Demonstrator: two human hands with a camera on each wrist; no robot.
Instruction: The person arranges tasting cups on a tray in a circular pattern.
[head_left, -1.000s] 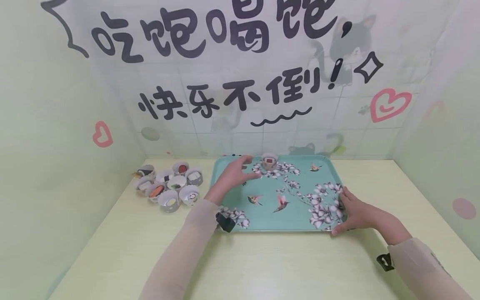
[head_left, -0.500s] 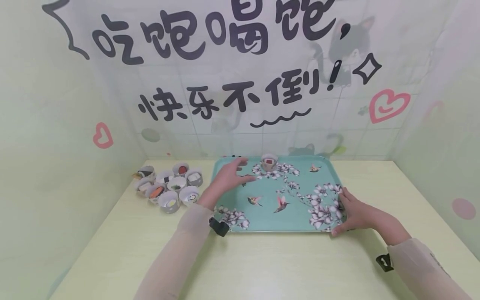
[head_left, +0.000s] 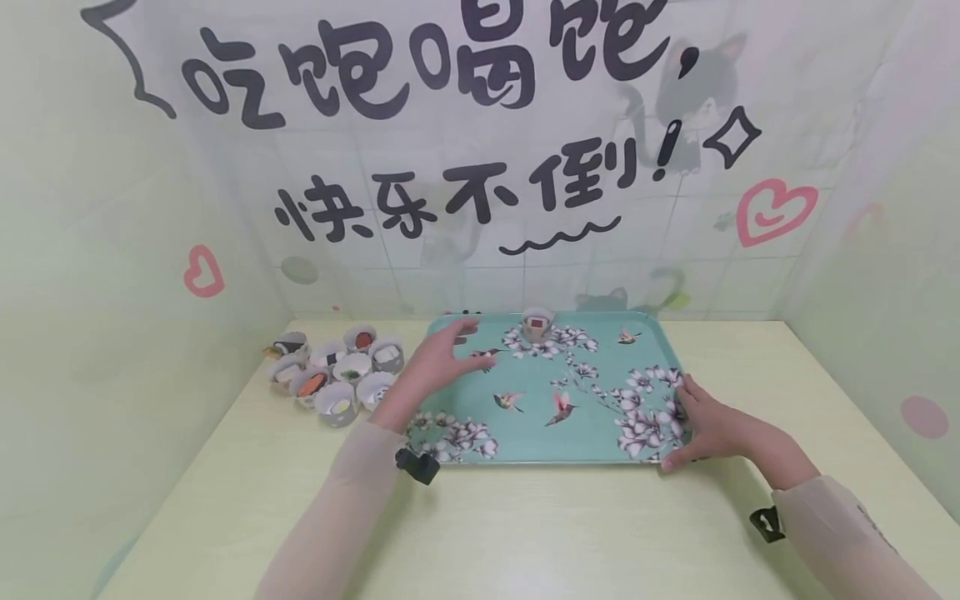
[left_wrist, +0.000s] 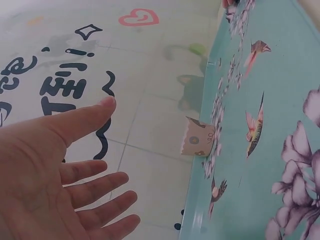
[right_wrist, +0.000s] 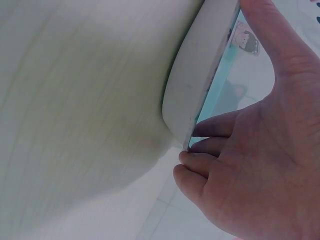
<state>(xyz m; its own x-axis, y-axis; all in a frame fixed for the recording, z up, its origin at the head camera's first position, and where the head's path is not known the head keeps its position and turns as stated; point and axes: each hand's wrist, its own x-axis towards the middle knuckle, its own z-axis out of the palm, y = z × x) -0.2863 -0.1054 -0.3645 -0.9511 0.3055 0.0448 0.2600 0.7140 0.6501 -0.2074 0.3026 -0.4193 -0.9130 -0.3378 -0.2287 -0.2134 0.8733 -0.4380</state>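
Note:
A turquoise tray (head_left: 540, 433) printed with flowers and birds lies on the table. At its front right corner my right hand (head_left: 716, 425) grips the rim, thumb at the front edge and fingers along the right side; the right wrist view shows those fingertips (right_wrist: 192, 170) curled at the rim. My left hand (head_left: 431, 367) hovers over the tray's left part, fingers spread and palm bare in the left wrist view. On the tray, by the back rim, stands a small patterned cup (head_left: 537, 327) with a red-and-white piece inside, apart from both hands.
Left of the tray, several small cups (head_left: 337, 403) with sushi-like pieces stand close together on the pale wood table (head_left: 540, 533). A light wall covering (head_left: 465, 283) with large black lettering rises behind, and side panels (head_left: 892, 383) flank the table.
My left hand has moved left and slightly towards me, away from the cup on the tray. The right hand, tray and cups stay where they were.

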